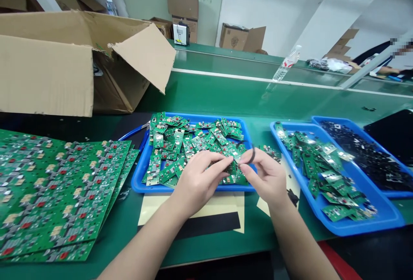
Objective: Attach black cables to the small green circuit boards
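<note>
My left hand (196, 181) and my right hand (266, 176) meet over the front edge of a blue tray (138, 176) heaped with several small green circuit boards (190, 142). My left fingers pinch one small green board (234, 153). My right thumb and forefinger pinch a small black ring-like part (253, 155) right against that board. Both hands are closed in a pinch.
Large green circuit panels (54, 189) are stacked at the left. An open cardboard box (64, 60) lies behind them. Two more blue trays sit right: one with green boards (325, 172), one with black parts (364, 155). A plastic bottle (285, 67) stands on the green belt.
</note>
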